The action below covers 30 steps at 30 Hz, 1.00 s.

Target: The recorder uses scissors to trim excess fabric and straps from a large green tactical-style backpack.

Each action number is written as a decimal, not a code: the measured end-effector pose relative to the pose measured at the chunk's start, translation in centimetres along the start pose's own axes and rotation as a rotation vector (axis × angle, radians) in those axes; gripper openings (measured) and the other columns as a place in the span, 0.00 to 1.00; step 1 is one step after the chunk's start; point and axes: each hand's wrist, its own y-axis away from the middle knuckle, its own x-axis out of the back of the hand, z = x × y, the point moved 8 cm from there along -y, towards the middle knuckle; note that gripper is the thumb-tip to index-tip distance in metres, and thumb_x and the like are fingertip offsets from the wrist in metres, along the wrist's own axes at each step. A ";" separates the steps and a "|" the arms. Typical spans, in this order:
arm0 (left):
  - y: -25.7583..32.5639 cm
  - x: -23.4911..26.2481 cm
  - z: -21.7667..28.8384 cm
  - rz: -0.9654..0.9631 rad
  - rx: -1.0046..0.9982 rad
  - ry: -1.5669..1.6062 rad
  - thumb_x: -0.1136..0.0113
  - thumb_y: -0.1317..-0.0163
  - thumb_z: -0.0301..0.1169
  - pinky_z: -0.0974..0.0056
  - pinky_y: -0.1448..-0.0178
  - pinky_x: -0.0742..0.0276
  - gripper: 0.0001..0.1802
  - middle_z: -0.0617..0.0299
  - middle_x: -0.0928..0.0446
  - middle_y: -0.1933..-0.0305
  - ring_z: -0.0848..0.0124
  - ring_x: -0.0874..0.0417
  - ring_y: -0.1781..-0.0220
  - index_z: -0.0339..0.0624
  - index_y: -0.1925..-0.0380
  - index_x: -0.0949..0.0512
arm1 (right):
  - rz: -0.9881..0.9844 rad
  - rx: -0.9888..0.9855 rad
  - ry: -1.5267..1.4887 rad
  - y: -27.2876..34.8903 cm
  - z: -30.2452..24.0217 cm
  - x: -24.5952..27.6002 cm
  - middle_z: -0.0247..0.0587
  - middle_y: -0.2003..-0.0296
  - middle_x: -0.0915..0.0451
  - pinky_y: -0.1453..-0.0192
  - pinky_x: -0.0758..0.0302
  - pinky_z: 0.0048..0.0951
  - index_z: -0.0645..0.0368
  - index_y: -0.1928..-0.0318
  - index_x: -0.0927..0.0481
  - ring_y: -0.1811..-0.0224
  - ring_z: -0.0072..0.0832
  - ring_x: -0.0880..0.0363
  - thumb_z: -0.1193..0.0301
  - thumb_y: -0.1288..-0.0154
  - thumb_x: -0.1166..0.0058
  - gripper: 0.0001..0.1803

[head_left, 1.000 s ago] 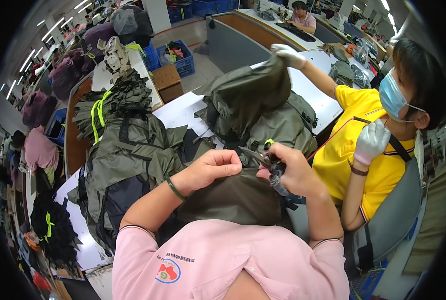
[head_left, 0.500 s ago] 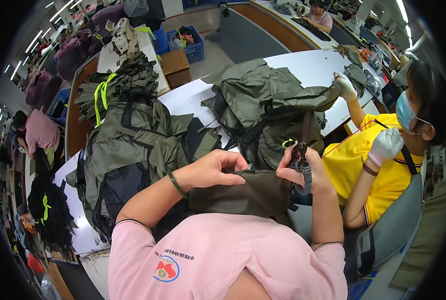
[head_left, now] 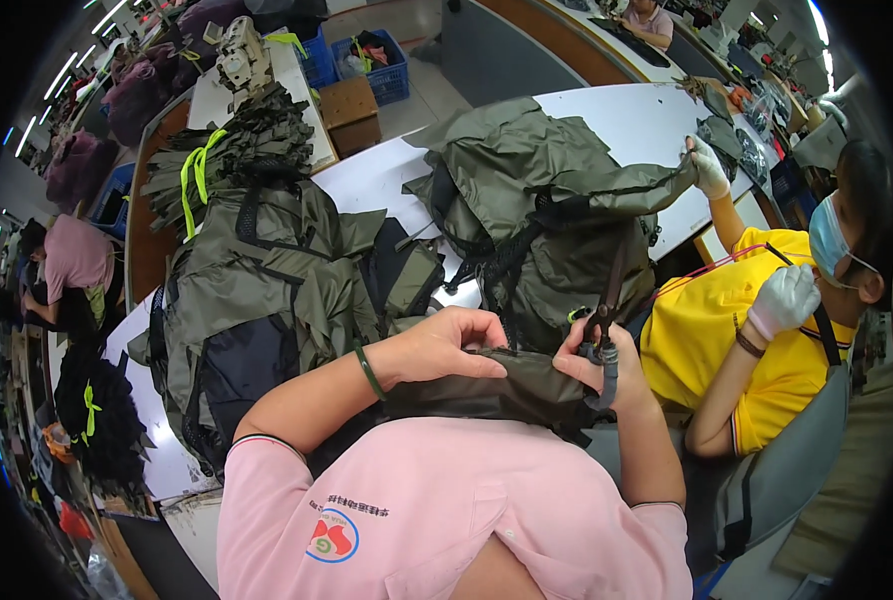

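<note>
Against my chest lies a dark olive fabric piece [head_left: 486,395], its upper edge between my two hands. My left hand [head_left: 451,345], with a green bangle at the wrist, is closed on that edge, thumb pressed along the cloth. My right hand [head_left: 601,365] pinches the right end of the same edge. In its palm it also keeps a pair of dark scissors [head_left: 614,290], blades pointing away from me and the handle wrapped in grey. Just beyond my hands, an olive garment or bag panel [head_left: 531,170] with black mesh is spread on the white table [head_left: 366,185].
A co-worker in yellow [head_left: 736,340] sits at my right, one gloved hand [head_left: 708,168] holding the far panel's end. More olive pieces [head_left: 256,270] pile up on the left, beside a bundle tied with neon strips [head_left: 198,180]. Blue crates [head_left: 376,70] stand beyond the table.
My left hand has shifted slightly right along the fabric. The cloth's upper edge has tilted and bunched between my hands. The scissors stay in my right hand.
</note>
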 end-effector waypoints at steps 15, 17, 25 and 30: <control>-2.2 -3.8 -3.2 -0.046 0.227 -0.175 0.30 0.47 0.18 0.75 0.60 0.29 0.12 0.71 0.24 0.67 0.83 0.26 0.66 0.38 0.66 0.24 | 0.315 0.214 0.461 8.0 0.0 4.3 0.47 0.68 0.21 0.60 0.25 0.32 0.63 0.61 0.26 0.66 0.36 0.19 0.68 0.44 0.30 0.19; -2.6 -3.6 -3.3 -0.109 0.166 -0.186 0.30 0.47 0.17 0.76 0.60 0.28 0.12 0.71 0.24 0.66 0.83 0.26 0.66 0.38 0.66 0.24 | 0.353 0.362 0.772 11.7 1.8 6.3 0.45 0.69 0.21 0.61 0.24 0.37 0.63 0.62 0.25 0.64 0.44 0.19 0.66 0.48 0.29 0.20; -4.2 -5.9 -3.2 -0.122 0.179 -0.248 0.30 0.46 0.17 0.75 0.60 0.27 0.12 0.68 0.21 0.65 0.83 0.24 0.65 0.38 0.66 0.24 | 0.560 0.021 0.555 19.2 1.6 13.5 0.37 0.75 0.24 0.65 0.27 0.27 0.60 0.68 0.26 0.73 0.24 0.27 0.67 0.45 0.28 0.17; -3.5 -5.6 -4.5 -0.102 0.172 -0.250 0.31 0.47 0.16 0.74 0.58 0.27 0.11 0.68 0.21 0.64 0.82 0.24 0.64 0.38 0.67 0.24 | 0.546 0.246 0.071 8.0 3.1 4.6 0.33 0.74 0.23 0.64 0.28 0.27 0.60 0.65 0.26 0.71 0.20 0.29 0.67 0.45 0.28 0.18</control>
